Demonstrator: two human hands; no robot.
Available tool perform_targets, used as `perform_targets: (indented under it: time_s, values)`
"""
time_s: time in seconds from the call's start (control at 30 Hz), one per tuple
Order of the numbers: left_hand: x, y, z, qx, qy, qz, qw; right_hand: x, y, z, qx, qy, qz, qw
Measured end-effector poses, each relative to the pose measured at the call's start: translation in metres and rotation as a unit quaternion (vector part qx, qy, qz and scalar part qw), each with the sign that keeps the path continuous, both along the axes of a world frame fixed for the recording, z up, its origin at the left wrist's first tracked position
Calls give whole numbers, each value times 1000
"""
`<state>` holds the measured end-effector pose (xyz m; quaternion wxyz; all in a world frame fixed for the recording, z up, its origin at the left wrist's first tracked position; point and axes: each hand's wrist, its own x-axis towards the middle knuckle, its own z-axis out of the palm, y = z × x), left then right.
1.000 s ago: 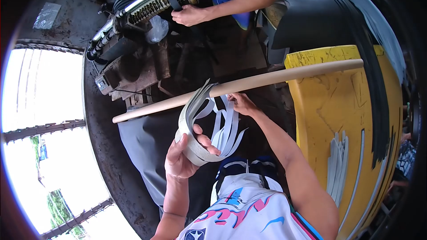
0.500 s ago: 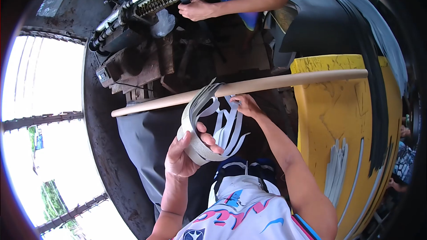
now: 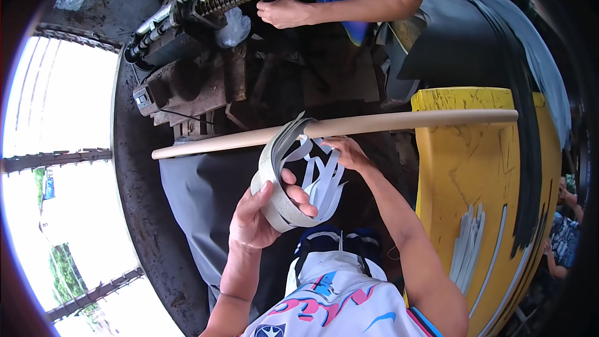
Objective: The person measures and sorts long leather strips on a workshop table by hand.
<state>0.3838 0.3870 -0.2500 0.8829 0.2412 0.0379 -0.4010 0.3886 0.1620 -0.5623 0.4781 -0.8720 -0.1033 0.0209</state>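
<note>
A looped bundle of grey-white strips [image 3: 272, 168] hangs over a long tan pole [image 3: 374, 124] in front of me. My left hand [image 3: 265, 209] is wrapped round the lower part of this bundle, the thumb on the near side and fingertips showing inside the loop. Just below the pole, my right hand [image 3: 346, 151] is closed in a pinch on the upper part of the paler loose strips [image 3: 324, 184]. Their lower ends dangle freely between my two hands. Part of my right fingers is hidden behind the strips.
Dark grey sheet material [image 3: 193, 193] hangs below the pole's left end. On the right, a yellow surface [image 3: 468, 168] bears grey strips [image 3: 468, 243] and long dark strips [image 3: 530, 181]. Across from me, a co-worker's hand [image 3: 284, 12] is at a metal machine [image 3: 218, 0].
The view has shifted slightly. My right hand has moved a little, and the loose strips hang closer together. My left hand keeps its grip on the bundle.
</note>
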Motion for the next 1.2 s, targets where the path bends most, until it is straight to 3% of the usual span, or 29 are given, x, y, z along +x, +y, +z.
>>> perform_targets:
  time_s: [0.3, 0.37, 0.7, 1.2]
  values:
    - [-3, 6, -1, 12, 34, -4, 999, -8, 1, 14, -9, -7, 23, 1000]
    - [-3, 5, -2, -16, 23, -14, 1000, -10, 4, 16, 91, 30, -22, 995]
    - [-1, 13, -4, -32, 29, -10, 999, -4, 8, 5, -25, 131, -11, 991]
    - [2, 13, 2, 10, 58, 3, 998, 5, 3, -5, -18, 10, 19, 1000]
